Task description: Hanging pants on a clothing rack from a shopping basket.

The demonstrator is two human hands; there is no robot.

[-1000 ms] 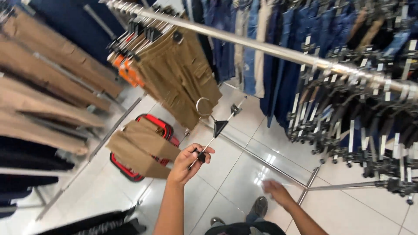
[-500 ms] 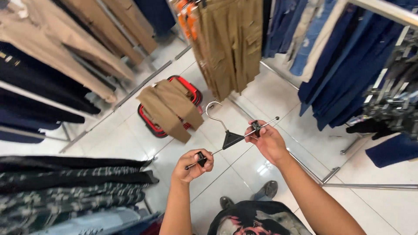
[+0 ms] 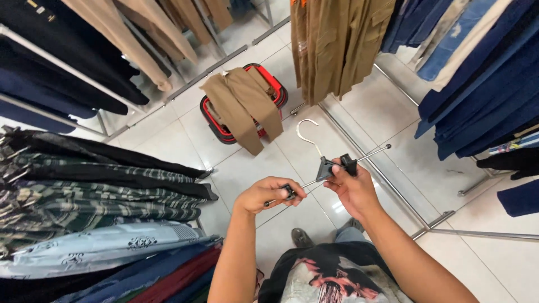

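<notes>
**Clip hanger held in both hands above a tiled shop floor**

A metal clip hanger [image 3: 325, 165] with a pale wire hook, a dark centre piece and two black clips on a thin bar sits between the two hands, tilted so its right end rises. It hangs in the air over the white tiled floor [image 3: 387, 140], just in front of the person's chest, with nothing clipped to it.

The left hand [image 3: 269, 193] is closed around the lower end of the bar, fingers curled over the black clip there. The right hand [image 3: 353, 188] grips the bar near its middle, thumb and fingers pinching the other black clip just beside the centre piece; the bare right end of the bar sticks out past it.

Beyond the hanger, on the floor, stands a red shopping basket [image 3: 216, 126] with brown trousers [image 3: 244, 104] draped over it, their legs spilling onto the tiles. Above and to the right of the basket, more brown trousers [image 3: 334, 45] hang from a rack. Blue jeans [image 3: 477, 84] fill the rail on the right. To the left, dark and tan garments hang higher up, and nearer the person lie striped and patterned clothes [image 3: 101, 196] in a row. The person's shoe [image 3: 300, 238] shows below the hands.
</notes>
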